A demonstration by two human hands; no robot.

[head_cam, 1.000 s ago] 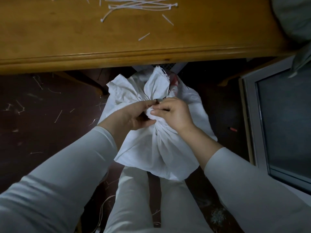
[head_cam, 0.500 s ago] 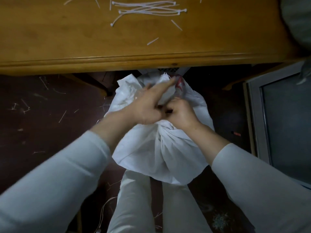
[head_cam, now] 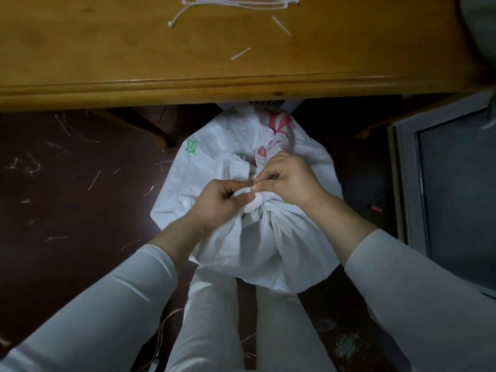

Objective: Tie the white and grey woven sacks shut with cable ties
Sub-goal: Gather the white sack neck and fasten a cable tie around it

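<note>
A white woven sack [head_cam: 268, 245] with red and green print stands on the floor between my knees, its mouth gathered into a tight neck. My left hand [head_cam: 217, 202] pinches a white cable tie [head_cam: 241, 191] at the neck. My right hand [head_cam: 287, 178] meets it from the right, thumb and forefinger closed on the same tie. The sack's loose top flap lies folded back toward the table. Whether the tie runs fully around the neck is hidden by my fingers.
A wooden table [head_cam: 188, 84] spans the top, with a bundle of spare cable ties [head_cam: 236, 4] and cut tie ends [head_cam: 241, 53] on it. Trimmed bits litter the dark floor [head_cam: 53, 183] at left. A grey-framed panel [head_cam: 442, 197] stands at right.
My left hand came down off the sack's top and now pinches the tie at the neck. The loose top flap dropped back toward the table, showing the red print.
</note>
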